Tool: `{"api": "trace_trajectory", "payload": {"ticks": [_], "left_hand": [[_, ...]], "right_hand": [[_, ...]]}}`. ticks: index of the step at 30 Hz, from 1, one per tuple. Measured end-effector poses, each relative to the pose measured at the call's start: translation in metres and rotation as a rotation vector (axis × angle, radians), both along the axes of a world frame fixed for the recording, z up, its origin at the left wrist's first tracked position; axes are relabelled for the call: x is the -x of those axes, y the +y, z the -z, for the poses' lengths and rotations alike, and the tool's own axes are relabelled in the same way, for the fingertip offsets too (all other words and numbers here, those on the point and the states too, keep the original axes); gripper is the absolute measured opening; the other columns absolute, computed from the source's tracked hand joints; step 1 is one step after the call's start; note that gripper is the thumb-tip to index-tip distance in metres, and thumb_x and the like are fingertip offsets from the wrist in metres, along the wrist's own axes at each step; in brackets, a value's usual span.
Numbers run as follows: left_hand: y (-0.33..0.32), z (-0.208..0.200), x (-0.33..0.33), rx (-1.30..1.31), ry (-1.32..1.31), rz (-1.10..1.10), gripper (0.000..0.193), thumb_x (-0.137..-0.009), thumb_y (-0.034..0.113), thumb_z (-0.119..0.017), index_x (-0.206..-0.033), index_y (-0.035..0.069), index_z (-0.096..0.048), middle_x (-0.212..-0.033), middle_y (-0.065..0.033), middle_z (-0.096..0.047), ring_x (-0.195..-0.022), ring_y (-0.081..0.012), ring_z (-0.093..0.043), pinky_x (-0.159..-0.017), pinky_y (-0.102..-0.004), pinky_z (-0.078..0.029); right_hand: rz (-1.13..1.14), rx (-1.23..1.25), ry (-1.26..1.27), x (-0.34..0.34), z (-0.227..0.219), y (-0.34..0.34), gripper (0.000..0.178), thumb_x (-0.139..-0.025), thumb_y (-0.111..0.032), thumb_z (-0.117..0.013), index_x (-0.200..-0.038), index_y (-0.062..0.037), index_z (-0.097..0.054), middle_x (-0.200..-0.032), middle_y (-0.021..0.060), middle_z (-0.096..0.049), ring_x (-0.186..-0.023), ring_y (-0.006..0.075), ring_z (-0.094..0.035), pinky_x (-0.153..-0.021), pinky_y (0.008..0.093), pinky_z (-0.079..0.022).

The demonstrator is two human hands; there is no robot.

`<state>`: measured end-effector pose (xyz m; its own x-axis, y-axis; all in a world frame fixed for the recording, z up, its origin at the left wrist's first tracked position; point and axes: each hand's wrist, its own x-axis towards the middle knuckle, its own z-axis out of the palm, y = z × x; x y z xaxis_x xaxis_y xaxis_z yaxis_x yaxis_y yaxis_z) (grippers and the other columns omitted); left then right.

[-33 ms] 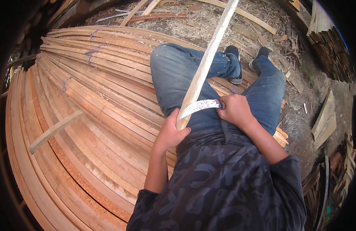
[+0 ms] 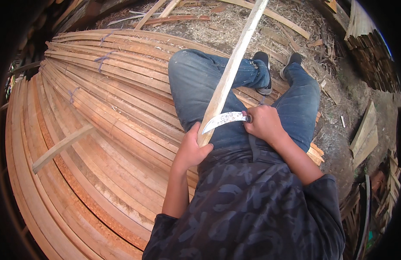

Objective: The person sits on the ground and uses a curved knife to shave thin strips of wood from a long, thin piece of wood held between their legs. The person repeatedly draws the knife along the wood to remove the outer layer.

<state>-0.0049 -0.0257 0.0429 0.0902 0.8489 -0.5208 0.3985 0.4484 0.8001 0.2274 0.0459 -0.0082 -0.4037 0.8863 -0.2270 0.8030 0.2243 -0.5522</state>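
Observation:
A long pale wooden strip (image 2: 230,77) slants across my lap, its near end at my waist and its far end running off the top of the view. My left hand (image 2: 192,149) is closed round the near end, thumb on one side and fingers on the other. In my right hand (image 2: 265,123) is a knife (image 2: 226,119) with a curved, speckled blade and a dark handle mostly hidden by the fingers. The blade points left and its tip part lies over the strip, close above my left hand. Whether the edge bites into the wood, I cannot tell.
I sit on stacked long timber strips (image 2: 118,162) that spread to the left, some tied in bundles with purplish string (image 2: 104,57). A short loose batten (image 2: 63,148) lies across them. Wood shavings (image 2: 224,28) cover the ground ahead. Offcut boards (image 2: 365,134) lie at the right.

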Motion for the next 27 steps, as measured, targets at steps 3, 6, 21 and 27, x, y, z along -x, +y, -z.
{"api": "trace_trajectory", "payload": {"ticks": [3,6,21,27], "left_hand": [[-0.002,-0.008,-0.012,-0.024,0.062,-0.005,0.039,-0.068,0.006,-0.061,-0.102,-0.005,-0.048,-0.087,-0.0236,-0.061,-0.082,-0.0306,-0.060,-0.078,-0.0374,-0.047],[-0.005,-0.012,-0.026,0.007,0.131,0.023,0.037,-0.067,0.007,-0.060,-0.098,-0.006,-0.046,-0.084,-0.0279,-0.059,-0.079,-0.0373,-0.061,-0.076,-0.0388,-0.048],[-0.009,0.017,-0.037,-0.193,0.148,-0.047,0.032,-0.065,0.009,-0.063,-0.090,-0.004,-0.048,-0.079,-0.0283,-0.059,-0.079,-0.0466,-0.060,-0.070,-0.0430,-0.048],[-0.009,0.011,-0.048,-0.094,0.163,-0.052,0.031,-0.065,0.008,-0.062,-0.088,-0.003,-0.045,-0.080,-0.0303,-0.059,-0.083,-0.0488,-0.059,-0.071,-0.0451,-0.048]], "right_hand": [[0.035,-0.019,-0.051,-0.004,-0.001,0.002,0.020,-0.072,-0.025,-0.066,-0.069,-0.0057,-0.069,-0.064,0.0176,-0.063,-0.063,0.0356,-0.064,-0.060,0.0435,-0.051],[0.153,0.003,-0.045,-0.019,-0.001,0.007,0.020,-0.070,-0.023,-0.064,-0.072,-0.0042,-0.070,-0.069,0.0207,-0.064,-0.069,0.0377,-0.064,-0.065,0.0448,-0.052],[0.053,0.080,-0.114,-0.019,-0.017,-0.001,0.028,-0.068,-0.030,-0.069,-0.068,-0.0025,-0.069,-0.064,0.0199,-0.063,-0.064,0.0373,-0.064,-0.062,0.0446,-0.052],[0.181,0.059,-0.134,-0.024,0.007,0.011,0.022,-0.066,-0.024,-0.066,-0.074,-0.0046,-0.072,-0.068,0.0209,-0.064,-0.069,0.0377,-0.065,-0.066,0.0447,-0.053]]}}
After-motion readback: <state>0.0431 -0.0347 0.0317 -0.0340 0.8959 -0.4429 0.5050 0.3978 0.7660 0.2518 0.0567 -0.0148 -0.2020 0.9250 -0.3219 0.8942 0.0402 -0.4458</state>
